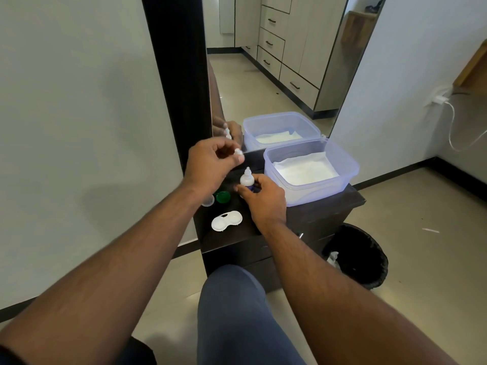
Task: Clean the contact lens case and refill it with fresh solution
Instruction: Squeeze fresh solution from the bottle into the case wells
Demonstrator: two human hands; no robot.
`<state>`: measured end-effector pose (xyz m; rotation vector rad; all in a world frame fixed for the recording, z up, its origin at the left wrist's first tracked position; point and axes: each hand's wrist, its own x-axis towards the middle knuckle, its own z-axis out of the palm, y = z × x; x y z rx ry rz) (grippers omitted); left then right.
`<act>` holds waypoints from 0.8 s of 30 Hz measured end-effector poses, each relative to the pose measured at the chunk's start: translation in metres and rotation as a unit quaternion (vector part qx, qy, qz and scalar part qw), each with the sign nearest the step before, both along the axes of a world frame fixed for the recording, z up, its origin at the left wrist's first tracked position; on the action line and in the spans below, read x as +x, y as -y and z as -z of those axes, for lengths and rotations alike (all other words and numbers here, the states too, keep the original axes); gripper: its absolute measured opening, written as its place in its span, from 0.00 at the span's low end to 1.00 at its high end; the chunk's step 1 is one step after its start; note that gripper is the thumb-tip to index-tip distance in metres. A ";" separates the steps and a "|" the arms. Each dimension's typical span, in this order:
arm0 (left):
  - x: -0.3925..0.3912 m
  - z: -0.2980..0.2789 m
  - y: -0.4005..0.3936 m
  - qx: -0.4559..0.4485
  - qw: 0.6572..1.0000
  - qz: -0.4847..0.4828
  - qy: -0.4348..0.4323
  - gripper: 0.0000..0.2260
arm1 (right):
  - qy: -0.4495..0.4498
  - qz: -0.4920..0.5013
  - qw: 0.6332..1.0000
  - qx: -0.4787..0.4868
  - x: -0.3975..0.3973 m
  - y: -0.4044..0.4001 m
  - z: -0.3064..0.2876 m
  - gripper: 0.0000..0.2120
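Note:
A white contact lens case [226, 220] lies open, without its caps, on the dark dresser top [316, 206]. Behind it lie a green cap [222, 197] and a clear cap [208, 201]. My right hand [263, 201] grips a small white solution bottle [247, 179] standing upright, its nozzle bare. Above and left of the bottle, my left hand [210, 164] pinches the bottle's small white cap [238, 152] between thumb and fingers.
A clear plastic tub [350, 167] lined with white tissue stands right of the bottle, against a tall mirror [263, 75]. A black waste bin [361, 256] sits on the floor to the right. My knee [232, 299] is under the dresser's front edge.

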<state>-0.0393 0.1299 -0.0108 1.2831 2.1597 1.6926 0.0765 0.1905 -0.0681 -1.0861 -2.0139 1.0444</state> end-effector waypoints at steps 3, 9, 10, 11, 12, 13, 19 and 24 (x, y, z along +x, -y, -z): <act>-0.014 0.013 0.010 -0.091 0.995 -0.017 -0.046 0.06 | 0.002 -0.002 1.000 0.001 -0.001 -0.001 0.001 0.17; -0.025 0.035 0.015 -0.238 0.967 -0.052 -0.072 0.08 | 0.014 -0.001 1.000 0.009 -0.001 -0.002 0.003 0.17; -0.026 0.036 0.015 -0.243 0.966 -0.056 -0.074 0.08 | 0.015 -0.001 1.000 0.009 -0.001 -0.002 0.003 0.18; -0.027 0.037 0.015 -0.245 0.965 -0.060 -0.075 0.08 | 0.015 -0.001 1.000 0.009 -0.001 -0.002 0.003 0.18; -0.027 0.038 0.015 -0.246 0.964 -0.062 -0.077 0.09 | 0.014 -0.002 1.000 0.010 -0.001 -0.002 0.002 0.18; -0.027 0.039 0.015 -0.250 0.963 -0.064 -0.079 0.09 | 0.014 -0.003 1.000 0.011 -0.001 -0.002 0.002 0.18; -0.016 0.026 0.029 -0.176 0.975 -0.115 -0.077 0.09 | 0.013 -0.021 1.000 0.005 0.001 -0.002 0.002 0.17; 0.018 0.021 0.075 -0.073 0.988 -0.128 -0.054 0.04 | 0.027 -0.064 0.997 -0.024 0.012 -0.008 -0.001 0.17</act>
